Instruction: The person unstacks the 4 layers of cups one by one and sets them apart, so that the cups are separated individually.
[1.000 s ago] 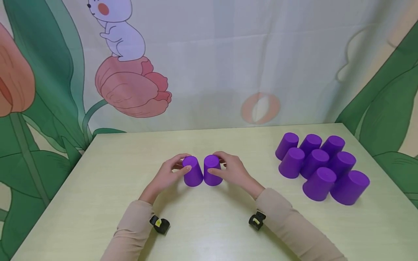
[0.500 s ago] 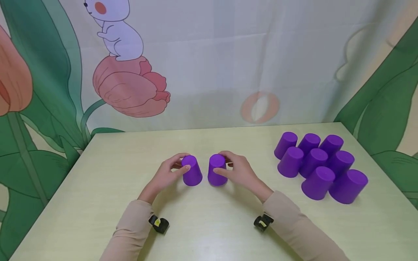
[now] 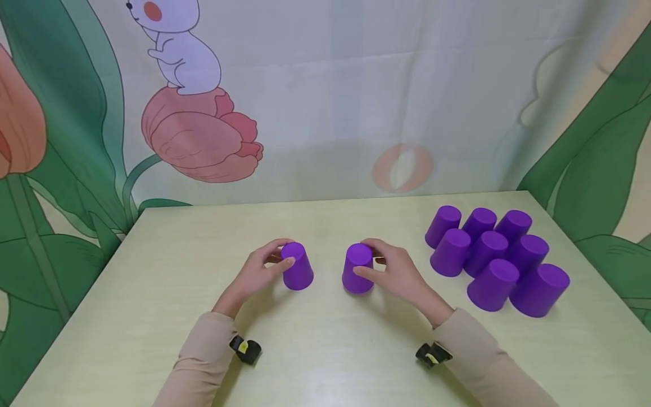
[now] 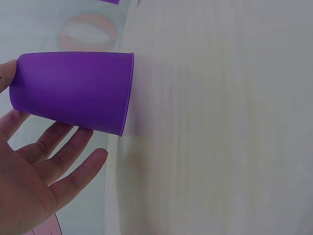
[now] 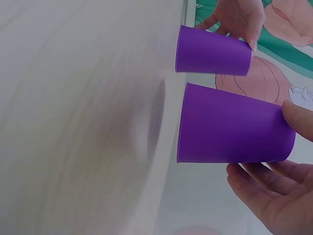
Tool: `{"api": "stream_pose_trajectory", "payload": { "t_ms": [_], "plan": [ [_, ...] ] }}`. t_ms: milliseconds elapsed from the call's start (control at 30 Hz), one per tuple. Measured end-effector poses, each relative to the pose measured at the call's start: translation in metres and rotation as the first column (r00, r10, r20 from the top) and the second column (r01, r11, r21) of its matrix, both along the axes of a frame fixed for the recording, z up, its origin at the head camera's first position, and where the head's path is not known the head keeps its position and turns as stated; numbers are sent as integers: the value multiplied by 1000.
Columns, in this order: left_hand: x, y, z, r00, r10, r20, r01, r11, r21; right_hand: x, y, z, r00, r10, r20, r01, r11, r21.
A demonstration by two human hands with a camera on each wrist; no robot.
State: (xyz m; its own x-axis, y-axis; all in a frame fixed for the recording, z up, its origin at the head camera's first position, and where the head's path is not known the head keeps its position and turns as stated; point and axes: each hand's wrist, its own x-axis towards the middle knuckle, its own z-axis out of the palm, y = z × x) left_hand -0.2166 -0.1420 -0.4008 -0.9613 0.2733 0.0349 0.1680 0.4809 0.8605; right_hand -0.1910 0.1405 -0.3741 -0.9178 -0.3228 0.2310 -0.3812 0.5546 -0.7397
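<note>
Two purple plastic cups stand mouth down at mid-table. My left hand (image 3: pixel 261 269) grips the left cup (image 3: pixel 299 276) near its narrow top, thumb on the near side and fingers behind. In the left wrist view this cup (image 4: pixel 73 90) shows smooth sides and a thin rim. My right hand (image 3: pixel 404 276) pinches the right cup (image 3: pixel 355 285) between thumb and fingers, also near the top. The right wrist view has that cup (image 5: pixel 232 129) in front of the left one (image 5: pixel 212 51), with a shadow on the table apart from its rim. A wide gap separates the cups.
Several more purple cups (image 3: pixel 495 285) stand upside down in close rows on the right of the pale table (image 3: pixel 325 356). Behind the table hangs a printed curtain (image 3: pixel 315 113). Small black cameras (image 3: pixel 248 350) are strapped to both wrists.
My right hand has carried its cup to the right, away from the left cup, so the gap between the two has widened. My left hand stays on its cup, nearly unmoved.
</note>
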Motion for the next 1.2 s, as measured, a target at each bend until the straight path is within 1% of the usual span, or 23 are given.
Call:
{"api": "stream_pose_trajectory", "payload": {
  "t_ms": [333,533,700,900,1000,1200],
  "plan": [
    [-1,1,-2,1000,-5,-7,5,1000,8,13,35,2,999,-44,-8,44,999,16],
    [-1,2,-2,1000,-6,-14,6,1000,12,23,60,3,994,-113,-6,113,993,44],
    [-1,1,-4,1000,-11,-27,11,1000,6,34,78,3,983,-182,21,180,980,84],
    [-1,1,-2,999,-25,-22,25,1000,1,45,95,3,962,-271,46,262,955,137],
    [-1,1,-1,999,-29,-26,29,1000,-6,49,100,2,954,-296,50,285,946,158],
    [-1,-1,-1,998,-40,-42,39,999,-21,52,104,1,946,-318,66,302,936,182]
  ]
}}
